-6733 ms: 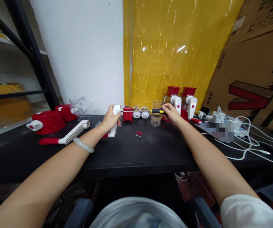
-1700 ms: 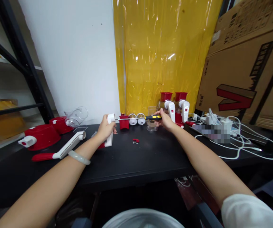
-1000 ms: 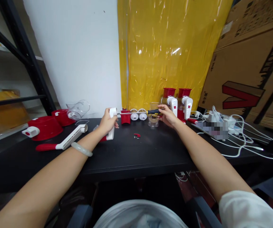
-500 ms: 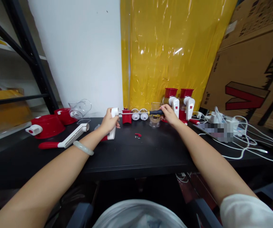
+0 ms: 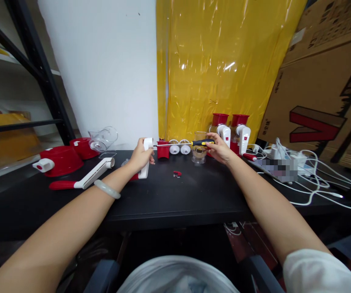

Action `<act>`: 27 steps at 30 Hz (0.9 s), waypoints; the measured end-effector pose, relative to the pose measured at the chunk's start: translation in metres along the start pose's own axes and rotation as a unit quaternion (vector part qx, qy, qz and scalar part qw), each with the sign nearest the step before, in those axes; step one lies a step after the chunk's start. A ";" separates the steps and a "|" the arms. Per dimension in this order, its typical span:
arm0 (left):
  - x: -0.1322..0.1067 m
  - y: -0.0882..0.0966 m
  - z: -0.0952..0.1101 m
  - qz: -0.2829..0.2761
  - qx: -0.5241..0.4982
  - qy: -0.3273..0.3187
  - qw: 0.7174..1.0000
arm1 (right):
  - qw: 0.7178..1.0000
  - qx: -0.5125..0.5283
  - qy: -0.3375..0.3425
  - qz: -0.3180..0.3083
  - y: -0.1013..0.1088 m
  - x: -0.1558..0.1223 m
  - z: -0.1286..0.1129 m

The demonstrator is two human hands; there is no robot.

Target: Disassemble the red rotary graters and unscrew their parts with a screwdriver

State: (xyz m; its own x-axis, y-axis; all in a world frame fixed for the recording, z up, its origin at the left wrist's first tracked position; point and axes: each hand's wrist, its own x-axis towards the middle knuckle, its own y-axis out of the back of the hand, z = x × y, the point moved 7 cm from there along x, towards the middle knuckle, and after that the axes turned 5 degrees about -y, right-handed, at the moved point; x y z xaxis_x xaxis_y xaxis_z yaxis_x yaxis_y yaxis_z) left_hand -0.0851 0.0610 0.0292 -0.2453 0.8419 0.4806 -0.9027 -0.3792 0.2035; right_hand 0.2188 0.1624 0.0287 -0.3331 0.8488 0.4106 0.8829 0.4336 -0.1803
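My left hand [image 5: 139,156] is closed round a white crank handle [image 5: 146,158] with a red grip end, held upright over the black table [image 5: 175,199]. My right hand [image 5: 220,148] grips the black-and-yellow handle of a screwdriver [image 5: 190,143]. The screwdriver lies level, and its metal tip reaches the top of the white handle. A pale bangle [image 5: 107,189] is on my left wrist. A small red part [image 5: 177,173] lies on the table between my hands.
A second white crank with red grip [image 5: 83,180], red bowls [image 5: 61,158] and a clear cover [image 5: 103,138] lie left. Red-and-white units [image 5: 234,132], a clear cup [image 5: 199,150] and a small red part [image 5: 163,149] stand at the back. White cables and chargers [image 5: 300,171] spread right, below cardboard boxes [image 5: 324,93].
Both hands stay in place, the screwdriver still against the white handle's top. My right hand shifts slightly on the screwdriver handle. The view has moved a little with my head.
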 end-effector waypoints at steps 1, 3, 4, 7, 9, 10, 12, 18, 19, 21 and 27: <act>0.000 -0.001 0.000 -0.002 -0.002 -0.002 1.000 | 1.000 0.005 0.003 -0.002 -0.001 -0.001 -0.002; 0.000 -0.002 -0.001 -0.003 -0.005 -0.005 1.000 | 1.000 0.005 0.005 -0.008 -0.003 -0.002 -0.006; 0.000 -0.002 -0.002 -0.003 -0.005 -0.004 1.000 | 1.000 0.002 0.003 -0.010 -0.004 -0.002 -0.007; 0.002 0.000 -0.005 0.004 -0.003 -0.001 1.000 | 0.999 -0.020 -0.030 -0.005 -0.005 0.000 0.000; 0.002 0.002 -0.005 0.010 0.002 0.003 1.000 | 0.996 -0.064 -0.063 0.011 -0.002 0.002 0.009; 0.002 0.003 -0.004 0.012 0.004 0.007 1.000 | 0.993 -0.097 -0.070 0.019 0.001 0.003 0.012; 0.000 0.002 -0.001 0.012 0.009 0.013 1.000 | 0.983 -0.173 -0.061 0.029 0.005 0.005 0.015; -0.005 -0.004 0.004 -0.001 0.004 0.019 1.000 | 0.973 -0.225 -0.018 0.052 0.013 0.008 0.010; -0.005 -0.004 0.004 -0.002 0.003 0.016 1.000 | 0.978 -0.199 -0.018 0.056 0.013 0.008 0.010; -0.004 -0.003 0.004 -0.001 -0.002 0.013 1.000 | 0.988 -0.140 -0.023 0.053 0.011 0.007 0.009; -0.003 -0.004 0.001 -0.006 0.000 0.013 1.000 | 0.999 -0.030 -0.020 0.023 0.004 0.001 -0.001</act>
State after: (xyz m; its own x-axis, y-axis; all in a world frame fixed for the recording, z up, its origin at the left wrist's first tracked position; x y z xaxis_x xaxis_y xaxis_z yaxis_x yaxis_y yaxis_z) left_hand -0.0805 0.0598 0.0275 -0.2432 0.8566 0.4552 -0.9055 -0.3687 0.2101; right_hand 0.2222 0.1648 0.0292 -0.3045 0.8792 0.3664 0.9152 0.3767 -0.1433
